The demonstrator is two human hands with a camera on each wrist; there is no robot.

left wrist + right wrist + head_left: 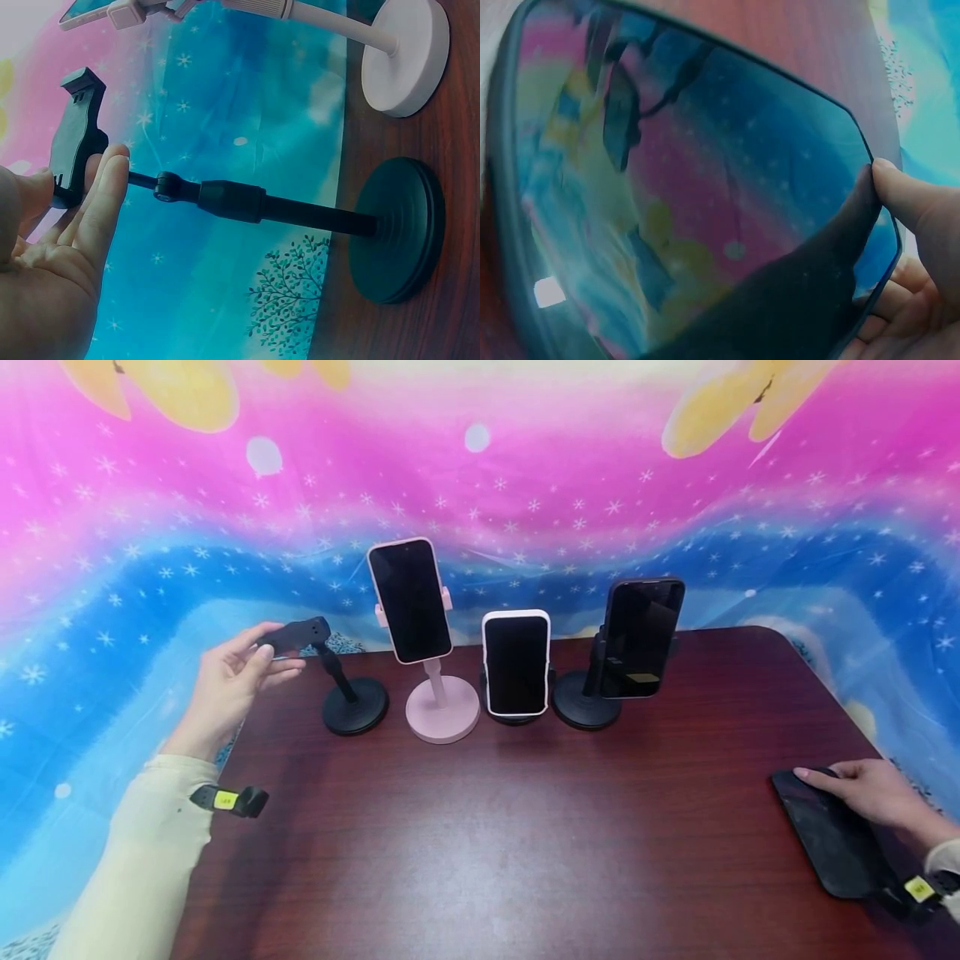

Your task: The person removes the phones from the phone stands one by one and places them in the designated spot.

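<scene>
My left hand point(231, 687) pinches the end of the clamp point(77, 142) on a black phone stand point(356, 707), thumb on one side and fingers on the other. No phone sits in that clamp; the stand's round base is on the table. At the table's right side my right hand point(885, 791) holds a black phone point(828, 839) by one end. Its glossy screen point(727, 165) faces up and mirrors the backdrop in the right wrist view, with the thumb at the edge and the fingers curled beneath.
Right of the black stand is a pink stand point(442, 714) with a phone point(411, 602). Farther right come a white-framed phone point(517, 664) on a low dark stand and a dark phone point(643, 639) on another black stand point(585, 710). A colourful backdrop point(480, 527) hangs behind the table point(510, 843).
</scene>
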